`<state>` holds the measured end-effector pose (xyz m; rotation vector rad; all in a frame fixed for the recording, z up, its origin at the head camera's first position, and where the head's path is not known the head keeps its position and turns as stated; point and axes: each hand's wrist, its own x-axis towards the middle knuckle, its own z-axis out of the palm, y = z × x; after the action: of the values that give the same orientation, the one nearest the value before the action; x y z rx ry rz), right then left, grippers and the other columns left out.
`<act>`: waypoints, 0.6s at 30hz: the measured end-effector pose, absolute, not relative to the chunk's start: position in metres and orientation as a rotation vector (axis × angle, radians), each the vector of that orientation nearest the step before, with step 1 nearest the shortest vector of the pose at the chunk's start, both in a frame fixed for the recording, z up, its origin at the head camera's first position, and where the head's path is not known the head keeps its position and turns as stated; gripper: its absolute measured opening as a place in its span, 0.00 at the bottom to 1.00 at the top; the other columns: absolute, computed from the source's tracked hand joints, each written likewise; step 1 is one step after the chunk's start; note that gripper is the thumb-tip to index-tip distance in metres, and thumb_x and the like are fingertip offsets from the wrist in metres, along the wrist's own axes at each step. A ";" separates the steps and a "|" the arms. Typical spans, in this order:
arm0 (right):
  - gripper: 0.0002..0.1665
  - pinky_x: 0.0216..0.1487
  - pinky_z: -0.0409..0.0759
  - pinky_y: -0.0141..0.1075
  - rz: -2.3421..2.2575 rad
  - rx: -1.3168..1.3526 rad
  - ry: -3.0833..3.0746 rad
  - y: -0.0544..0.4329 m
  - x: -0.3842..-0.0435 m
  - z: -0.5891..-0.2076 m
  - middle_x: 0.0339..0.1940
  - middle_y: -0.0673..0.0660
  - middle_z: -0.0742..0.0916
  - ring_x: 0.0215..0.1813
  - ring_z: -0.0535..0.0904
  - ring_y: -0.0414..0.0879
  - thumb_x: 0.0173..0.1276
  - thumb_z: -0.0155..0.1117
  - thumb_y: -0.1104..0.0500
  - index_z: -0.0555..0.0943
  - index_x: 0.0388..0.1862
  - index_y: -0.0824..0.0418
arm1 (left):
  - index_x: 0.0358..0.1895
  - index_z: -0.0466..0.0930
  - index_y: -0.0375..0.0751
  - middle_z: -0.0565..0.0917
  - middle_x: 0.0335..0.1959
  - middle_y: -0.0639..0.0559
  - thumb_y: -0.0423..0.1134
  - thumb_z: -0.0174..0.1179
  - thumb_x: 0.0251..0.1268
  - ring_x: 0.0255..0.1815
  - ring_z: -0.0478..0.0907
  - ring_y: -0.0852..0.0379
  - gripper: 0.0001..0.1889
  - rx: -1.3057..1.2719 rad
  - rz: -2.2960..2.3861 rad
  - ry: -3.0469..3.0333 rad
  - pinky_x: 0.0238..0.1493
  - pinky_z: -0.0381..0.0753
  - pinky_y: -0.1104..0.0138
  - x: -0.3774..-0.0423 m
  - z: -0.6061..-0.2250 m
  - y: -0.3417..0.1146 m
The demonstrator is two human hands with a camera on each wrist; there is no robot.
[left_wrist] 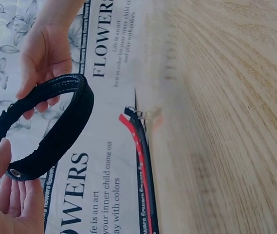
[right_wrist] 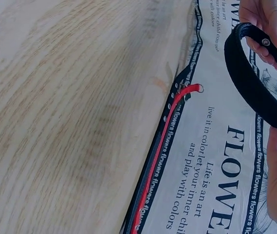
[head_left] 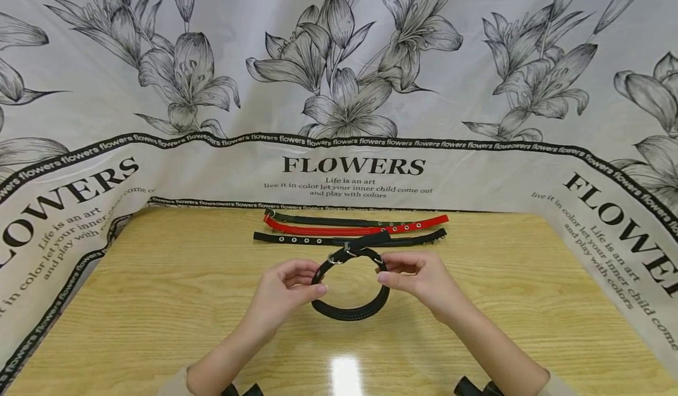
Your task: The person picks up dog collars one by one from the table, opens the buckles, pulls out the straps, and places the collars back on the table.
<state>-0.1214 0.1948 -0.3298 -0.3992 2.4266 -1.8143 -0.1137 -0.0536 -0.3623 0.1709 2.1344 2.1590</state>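
Note:
A black pet collar (head_left: 349, 313), buckled into a loop, is held up above the table between both hands. My left hand (head_left: 286, 287) pinches its left side between thumb and fingers. On the opposite side my right hand (head_left: 418, 275) pinches the loop near a metal ring. The collar's buckle and free strap end lie at the top of the loop in the head view. In the left wrist view the collar (left_wrist: 70, 122) shows its wide padded band and an eyelet near the left thumb. The right wrist view shows metal eyelets on the collar's (right_wrist: 243, 73) narrower strap.
Behind the held loop, a red collar (head_left: 328, 230), a black collar (head_left: 296, 240) and a dark green collar (head_left: 318, 220) lie stretched out on the wooden table (head_left: 185, 278). A white flower-printed cloth (head_left: 212, 172) rises along the back and sides.

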 end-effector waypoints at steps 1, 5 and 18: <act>0.23 0.39 0.80 0.33 -1.821 -0.401 2.426 0.195 -0.122 -0.330 0.34 0.60 0.85 0.37 0.81 0.41 0.56 0.69 0.67 0.77 0.48 0.78 | 0.43 0.80 0.31 0.81 0.37 0.46 0.26 0.70 0.45 0.40 0.79 0.53 0.18 0.167 2.161 2.131 0.43 0.80 0.69 -0.114 -0.362 -0.054; 0.23 0.40 0.80 0.33 -1.870 -0.370 2.392 0.194 -0.122 -0.332 0.34 0.60 0.86 0.37 0.81 0.40 0.56 0.69 0.67 0.77 0.49 0.79 | 0.43 0.80 0.31 0.81 0.37 0.46 0.26 0.70 0.46 0.40 0.79 0.52 0.17 0.145 2.165 2.130 0.43 0.80 0.68 -0.113 -0.363 -0.055; 0.22 0.39 0.81 0.33 -1.907 -0.385 2.367 0.195 -0.122 -0.335 0.36 0.66 0.85 0.36 0.82 0.41 0.56 0.69 0.68 0.77 0.47 0.80 | 0.45 0.80 0.32 0.82 0.39 0.44 0.29 0.70 0.48 0.42 0.78 0.52 0.18 0.201 2.152 2.143 0.44 0.80 0.68 -0.113 -0.365 -0.059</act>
<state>-0.1221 0.1950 -0.3351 -0.3849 2.3666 -1.9071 -0.1130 -0.0593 -0.3654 0.2013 2.1425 2.1522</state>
